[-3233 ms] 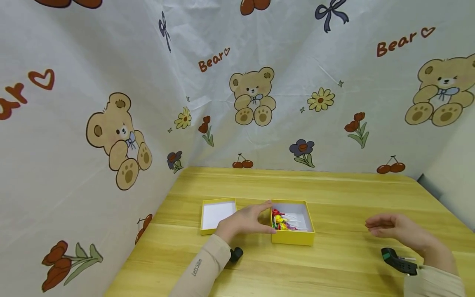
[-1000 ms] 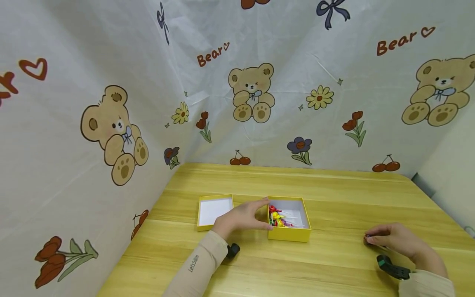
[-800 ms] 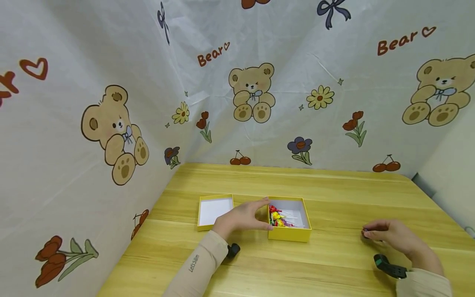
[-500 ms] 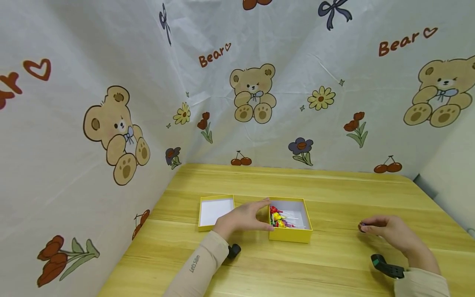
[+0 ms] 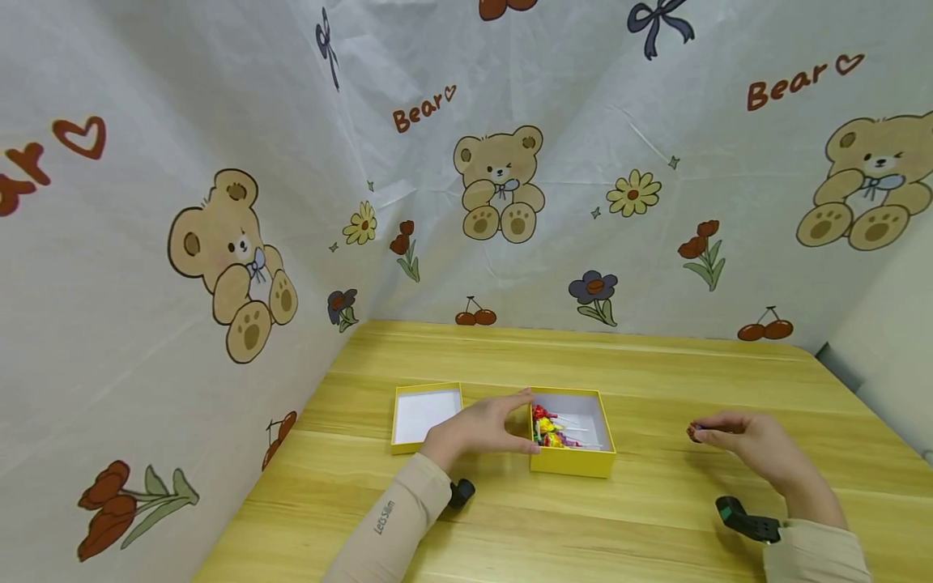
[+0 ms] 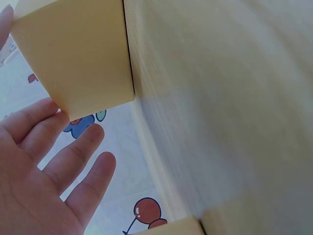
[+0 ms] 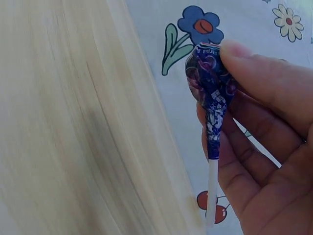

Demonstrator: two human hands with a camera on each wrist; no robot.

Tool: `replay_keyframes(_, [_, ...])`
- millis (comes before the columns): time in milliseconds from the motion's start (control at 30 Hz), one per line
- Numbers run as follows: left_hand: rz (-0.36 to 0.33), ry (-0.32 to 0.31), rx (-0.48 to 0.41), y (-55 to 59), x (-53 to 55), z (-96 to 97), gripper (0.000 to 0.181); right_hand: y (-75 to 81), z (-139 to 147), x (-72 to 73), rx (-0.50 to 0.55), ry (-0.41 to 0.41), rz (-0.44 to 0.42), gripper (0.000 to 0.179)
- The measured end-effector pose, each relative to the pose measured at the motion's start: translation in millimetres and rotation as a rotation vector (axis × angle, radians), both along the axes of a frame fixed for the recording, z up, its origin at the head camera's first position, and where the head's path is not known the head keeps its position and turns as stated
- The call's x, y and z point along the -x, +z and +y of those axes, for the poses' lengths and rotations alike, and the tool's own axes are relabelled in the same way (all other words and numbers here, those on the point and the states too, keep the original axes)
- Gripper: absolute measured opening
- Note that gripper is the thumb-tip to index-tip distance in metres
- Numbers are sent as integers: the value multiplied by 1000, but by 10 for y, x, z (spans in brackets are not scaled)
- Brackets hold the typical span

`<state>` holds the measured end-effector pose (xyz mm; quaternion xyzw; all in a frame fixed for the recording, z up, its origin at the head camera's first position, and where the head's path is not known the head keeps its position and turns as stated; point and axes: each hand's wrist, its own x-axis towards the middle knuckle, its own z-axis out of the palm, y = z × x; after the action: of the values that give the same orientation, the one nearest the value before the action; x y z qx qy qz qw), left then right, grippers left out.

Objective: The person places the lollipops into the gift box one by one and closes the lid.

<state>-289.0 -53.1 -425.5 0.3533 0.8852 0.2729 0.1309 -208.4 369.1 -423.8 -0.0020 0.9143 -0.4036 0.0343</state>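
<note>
My right hand (image 5: 761,453) pinches a lollipop (image 7: 210,81) by its candy head, between thumb and fingers. The wrapper is dark blue and purple, and the white stick points down in the right wrist view. Both are raised over the table's right side. My left hand (image 5: 477,429) spans the left side of a yellow open box (image 5: 573,463), thumb at the near corner and fingertips at the far one. In the left wrist view two fingers lie against the box's edge while the others extend past it. Several lollipops (image 5: 550,429) in red, yellow and purple wrappers lie inside, sticks pointing right.
A shallow yellow lid (image 5: 428,415) with a white inside lies left of the box, partly behind my left hand. The wooden table (image 5: 656,518) meets a bear-print cloth (image 5: 408,178) at the back and left. Black wrist devices (image 5: 747,521) sit under both wrists.
My right hand was without a lollipop 3.2 seconds ago; since then it has picked one up and moved left and away from me. My left hand has stayed at the box.
</note>
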Motion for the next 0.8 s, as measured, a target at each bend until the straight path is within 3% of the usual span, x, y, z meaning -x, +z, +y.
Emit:
replay_keyframes(367, [-7, 8, 1, -7, -2, 2, 93, 134, -175, 24, 40, 28, 72, 40])
replay_keyframes(800, [-16, 11, -9, 2, -2, -7, 93, 261, -574, 124, 118, 107, 149, 32])
